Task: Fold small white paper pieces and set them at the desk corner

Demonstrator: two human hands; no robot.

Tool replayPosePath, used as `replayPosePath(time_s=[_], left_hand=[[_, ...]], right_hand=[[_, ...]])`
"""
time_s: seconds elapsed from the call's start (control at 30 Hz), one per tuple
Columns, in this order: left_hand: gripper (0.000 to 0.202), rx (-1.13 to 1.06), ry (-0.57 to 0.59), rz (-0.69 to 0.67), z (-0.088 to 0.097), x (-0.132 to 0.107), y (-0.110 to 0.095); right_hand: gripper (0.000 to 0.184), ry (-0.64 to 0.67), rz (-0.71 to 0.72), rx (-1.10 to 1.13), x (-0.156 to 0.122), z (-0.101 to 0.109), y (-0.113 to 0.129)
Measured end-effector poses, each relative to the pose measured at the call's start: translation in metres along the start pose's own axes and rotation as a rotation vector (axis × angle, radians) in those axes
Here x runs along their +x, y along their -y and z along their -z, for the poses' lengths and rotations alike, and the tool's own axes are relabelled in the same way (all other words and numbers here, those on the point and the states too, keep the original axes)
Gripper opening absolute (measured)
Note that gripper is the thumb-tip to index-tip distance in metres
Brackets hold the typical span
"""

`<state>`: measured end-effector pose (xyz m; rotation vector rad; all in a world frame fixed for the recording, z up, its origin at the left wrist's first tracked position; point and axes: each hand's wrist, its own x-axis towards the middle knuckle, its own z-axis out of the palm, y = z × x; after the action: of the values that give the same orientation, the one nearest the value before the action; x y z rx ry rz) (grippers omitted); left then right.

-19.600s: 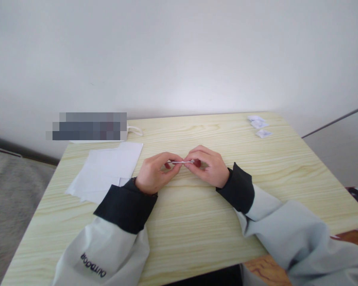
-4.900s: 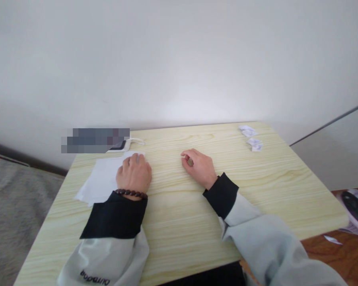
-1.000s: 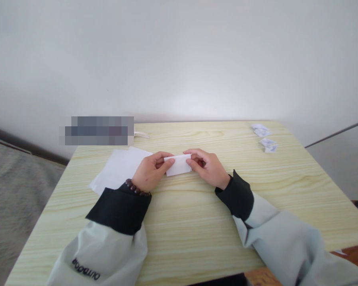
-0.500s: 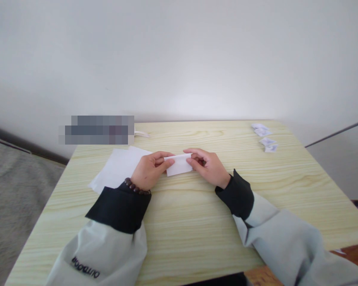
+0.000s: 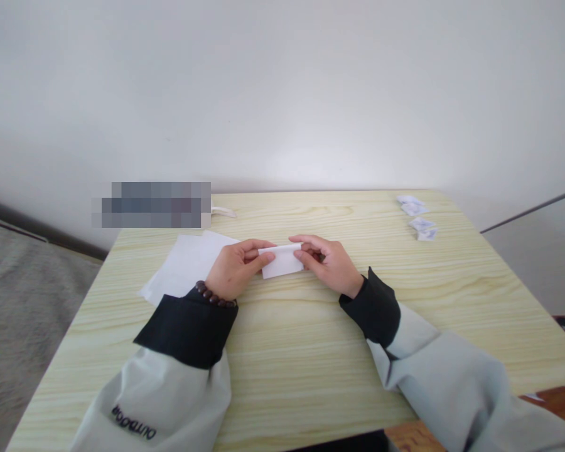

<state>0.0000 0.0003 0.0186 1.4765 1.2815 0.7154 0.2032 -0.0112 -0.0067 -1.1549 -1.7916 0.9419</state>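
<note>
A small folded piece of white paper [image 5: 282, 261] is held between my two hands, above the middle of the wooden table. My left hand [image 5: 233, 270] pinches its left end, thumb on the near face and fingers behind. At the right end, my right hand [image 5: 332, 263] grips the paper between thumb and fingers, with the index finger along the top edge. White paper sheets [image 5: 181, 260] lie flat to the left, partly covered by my left hand and cuff.
Small folded paper pieces [image 5: 422, 228] lie at the table's [image 5: 292, 358] far right. A blurred-out object [image 5: 155, 206] stands at the far left, a pale strap [image 5: 223, 212] beside it. Behind the table rises a white wall [image 5: 282, 94].
</note>
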Motion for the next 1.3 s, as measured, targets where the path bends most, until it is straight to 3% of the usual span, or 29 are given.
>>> replayPosePath(time_s=[0.67, 1.03, 1.3], left_hand=[[0.038, 0.026, -0.078, 0.027, -0.004, -0.002, -0.007], [0.035, 0.077, -0.122, -0.034, -0.011, -0.006, -0.002], [0.034, 0.144, -0.151, -0.124, -0.012, -0.006, 0.001]], right_hand=[[0.03, 0.017, 0.046, -0.066, 0.0, 0.001, 0.001], [0.017, -0.067, 0.104, -0.18, -0.003, -0.008, 0.014], [0.012, -0.066, 0.227, -0.263, -0.003, -0.012, 0.018]])
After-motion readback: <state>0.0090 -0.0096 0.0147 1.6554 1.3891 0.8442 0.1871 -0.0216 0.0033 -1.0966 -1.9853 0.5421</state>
